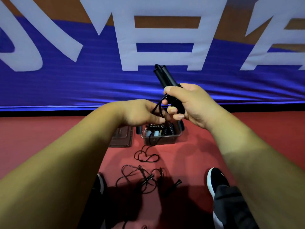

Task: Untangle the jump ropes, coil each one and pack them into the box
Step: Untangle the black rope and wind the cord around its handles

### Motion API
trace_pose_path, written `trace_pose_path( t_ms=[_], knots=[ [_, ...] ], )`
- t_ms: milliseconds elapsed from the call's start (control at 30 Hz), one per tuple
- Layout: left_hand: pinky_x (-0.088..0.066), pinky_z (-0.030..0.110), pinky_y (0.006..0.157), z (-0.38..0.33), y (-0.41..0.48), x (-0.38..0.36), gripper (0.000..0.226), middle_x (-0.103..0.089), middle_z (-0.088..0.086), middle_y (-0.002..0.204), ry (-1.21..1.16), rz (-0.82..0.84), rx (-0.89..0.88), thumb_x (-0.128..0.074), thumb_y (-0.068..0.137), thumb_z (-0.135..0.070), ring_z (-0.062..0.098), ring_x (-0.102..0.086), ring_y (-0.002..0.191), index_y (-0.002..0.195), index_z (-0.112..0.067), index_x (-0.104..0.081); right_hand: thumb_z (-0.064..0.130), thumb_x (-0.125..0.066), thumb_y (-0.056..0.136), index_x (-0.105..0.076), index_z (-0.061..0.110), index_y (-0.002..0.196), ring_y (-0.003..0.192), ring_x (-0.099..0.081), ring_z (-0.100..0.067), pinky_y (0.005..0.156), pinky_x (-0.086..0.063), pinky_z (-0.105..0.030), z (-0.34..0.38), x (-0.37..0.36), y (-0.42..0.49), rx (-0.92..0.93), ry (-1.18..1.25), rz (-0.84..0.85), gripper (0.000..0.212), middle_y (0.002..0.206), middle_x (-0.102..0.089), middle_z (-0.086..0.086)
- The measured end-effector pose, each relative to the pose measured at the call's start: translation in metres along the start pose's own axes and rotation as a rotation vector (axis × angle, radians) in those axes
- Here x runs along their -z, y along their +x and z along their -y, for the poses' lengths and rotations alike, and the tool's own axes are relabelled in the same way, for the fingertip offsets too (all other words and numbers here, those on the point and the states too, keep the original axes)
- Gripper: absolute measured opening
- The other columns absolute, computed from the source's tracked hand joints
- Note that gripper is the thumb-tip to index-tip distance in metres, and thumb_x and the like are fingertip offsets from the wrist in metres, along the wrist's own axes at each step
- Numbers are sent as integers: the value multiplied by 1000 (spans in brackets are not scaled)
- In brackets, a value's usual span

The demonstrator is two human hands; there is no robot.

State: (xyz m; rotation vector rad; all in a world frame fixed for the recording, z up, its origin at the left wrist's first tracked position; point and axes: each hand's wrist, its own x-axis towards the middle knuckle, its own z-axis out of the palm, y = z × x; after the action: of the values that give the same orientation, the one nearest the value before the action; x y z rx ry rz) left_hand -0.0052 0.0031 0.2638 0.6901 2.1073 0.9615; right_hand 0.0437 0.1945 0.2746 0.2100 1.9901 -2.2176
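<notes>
- Above the box [159,140], the right hand [189,103] clamps its fingers [172,110] round both black handles [165,76].
- Left hand [142,113] fingers pinch the cord [158,105] just beside them.
- The cord looks light, limp and snag-prone; hold the rigid handles.
- A tangled rope [140,177] lies on the floor, nearer than the box.

Paired black jump-rope handles [162,76], tips toward 11 o'clock, trail a cord [158,103] over the clear plastic box [165,140] holding coiled ropes [171,128]; a tangled black rope [140,179] lies at the box's 6 o'clock.
</notes>
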Motion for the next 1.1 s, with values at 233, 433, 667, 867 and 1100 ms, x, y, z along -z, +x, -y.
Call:
trace_pose_path(
  t_ms=[233, 433, 667, 867, 1100],
  knots=[
    [-42, 57, 113, -2, -3, 6, 23, -69, 30, 116, -371, -4, -99, -58, 104, -20, 39, -66, 118, 109, 2, -59, 20, -66, 103, -57, 8, 102, 54, -46, -19, 47, -27, -28, 0, 12, 2, 3, -107, -1, 15, 84, -69, -13],
    [-41, 32, 74, 4, -2, 7, 32, -54, 3, 82, -361, -160, -153, -41, 113, -30, 23, -48, 76, 102, -12, -65, 23, -67, 103, -58, 9, 101, 55, -46, -19, 47, -28, -27, -5, 17, 3, -2, -84, -42, 16, 83, -67, -12],
    [-56, 31, 94, 5, -3, 8, 18, -79, 4, 110, -134, -89, -51, -61, 105, -11, 14, -71, 99, 113, -15, -76, 22, -66, 104, -55, 8, 96, 55, -44, -19, 44, -25, -25, -9, 10, 0, -62, 8, -35, 19, 77, -64, -12],
    [-49, 25, 70, 7, 5, 8, 14, -71, -2, 75, 270, -234, 76, -77, 94, -36, 9, -60, 64, 85, -25, -76, 20, -65, 104, -57, 5, 102, 55, -41, -18, 42, -21, -24, -12, 2, -4, -159, 17, 86, 17, 79, -63, -12],
    [-53, 19, 58, 11, 12, 7, 22, -74, -8, 69, 118, -408, 47, -77, 87, -6, 3, -70, 61, 77, -25, -72, 29, -62, 103, -56, 7, 114, 52, -38, -12, 41, -16, -21, -15, -1, -12, -314, -1, 341, 25, 78, -60, -10]
  ],
)
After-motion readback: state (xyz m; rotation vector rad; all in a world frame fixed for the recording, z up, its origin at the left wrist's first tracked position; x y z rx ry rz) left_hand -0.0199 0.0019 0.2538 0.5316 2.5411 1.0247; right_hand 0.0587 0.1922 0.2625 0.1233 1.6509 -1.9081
